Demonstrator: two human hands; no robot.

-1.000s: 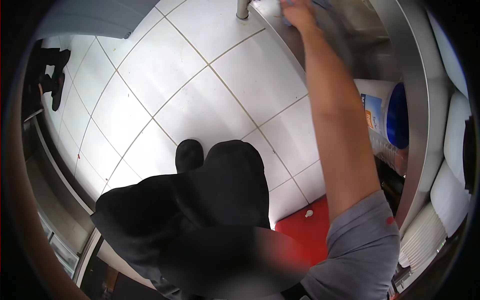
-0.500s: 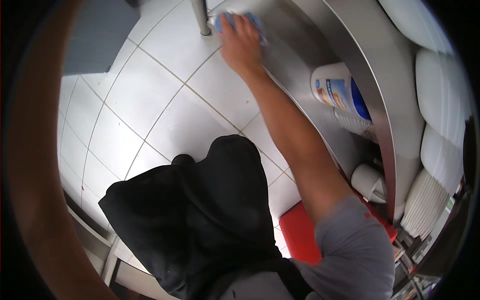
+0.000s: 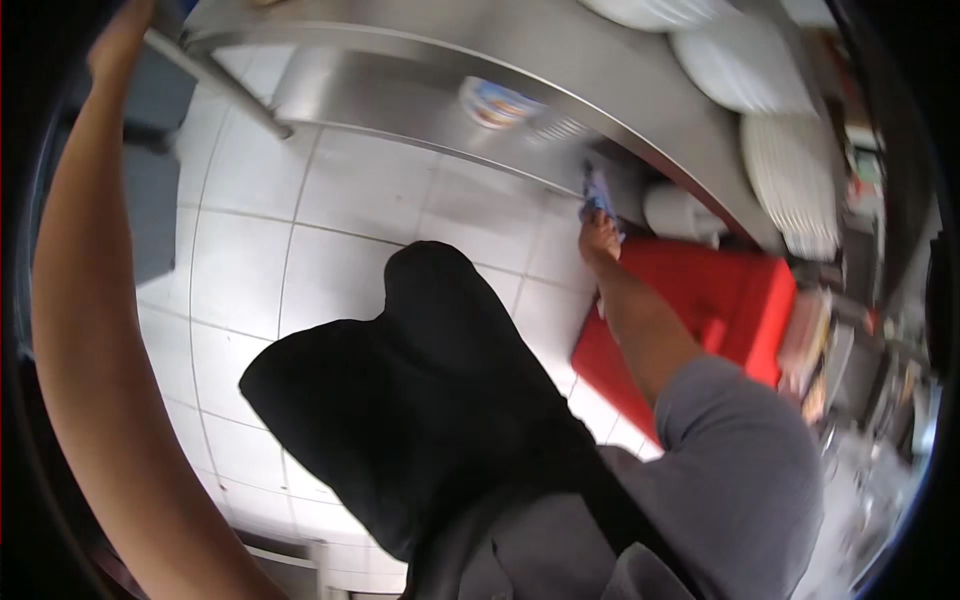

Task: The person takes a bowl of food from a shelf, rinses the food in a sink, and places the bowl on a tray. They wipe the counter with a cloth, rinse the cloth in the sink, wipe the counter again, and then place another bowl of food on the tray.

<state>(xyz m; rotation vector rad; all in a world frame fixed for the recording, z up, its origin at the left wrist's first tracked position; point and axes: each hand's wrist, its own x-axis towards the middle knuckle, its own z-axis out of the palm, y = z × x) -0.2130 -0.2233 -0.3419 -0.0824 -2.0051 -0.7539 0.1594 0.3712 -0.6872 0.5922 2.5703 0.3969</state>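
the right hand [image 3: 601,238] had its grip bunched round a blue cloth [image 3: 597,194] at the front edge of the low shelf [image 3: 355,92], toward its right end; blur hid the single fingers, and i could not tell whether the cloth touched the edge. the right forearm passed over a red box [image 3: 735,290]. the left hand [image 3: 122,38] was raised near the table's [image 3: 640,70] left corner, by a leg [image 3: 235,92]; its fingers were out of view, so i could not tell that grip's state. on the shelf, a tub [image 3: 495,103] sat left of the cloth. stacked plates [image 3: 790,185] stood on the table toward its right end.
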